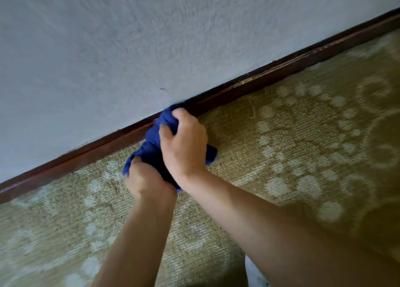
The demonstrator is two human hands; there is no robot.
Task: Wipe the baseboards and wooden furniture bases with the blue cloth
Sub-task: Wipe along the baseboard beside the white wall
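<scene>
The blue cloth (154,139) is bunched up against the dark wooden baseboard (270,74), where the pale textured wall (151,37) meets the patterned green carpet (292,135). Both hands grasp it. The right hand (184,143) clutches the upper part, fingers curled into the fabric, pressing its top end onto the baseboard. The left hand (147,180) grips the lower end of the cloth just above the carpet, fingers wrapped around it. The two hands touch each other.
</scene>
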